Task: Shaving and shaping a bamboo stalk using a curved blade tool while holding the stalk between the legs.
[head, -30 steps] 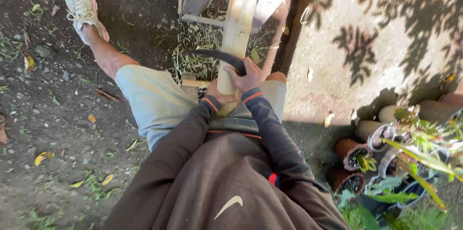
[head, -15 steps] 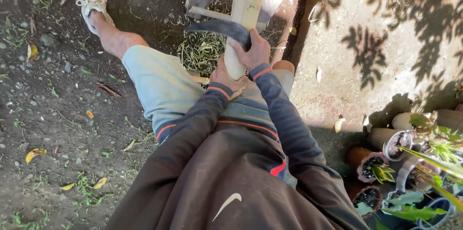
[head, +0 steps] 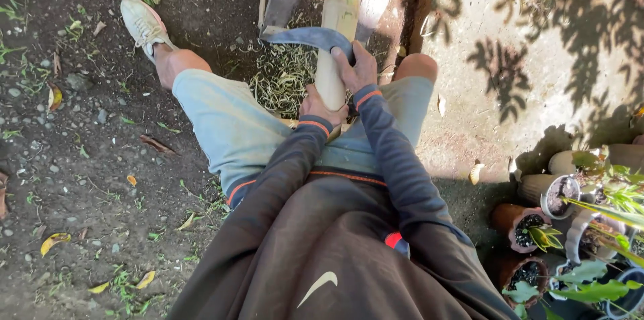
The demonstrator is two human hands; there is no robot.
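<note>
A home yard outdoors: bare dirt ground scattered with pebbles and fallen leaves, sunlit concrete slab, and potted plants clustered beside it.

1. A pale bamboo pole, smooth and yellowish, runs from between the person's knees up out of the top of the view, its near end in the left grip.
2. A curved dark blade lies crosswise on the pole, pointing left, its handle end enclosed by the right grip.
</note>
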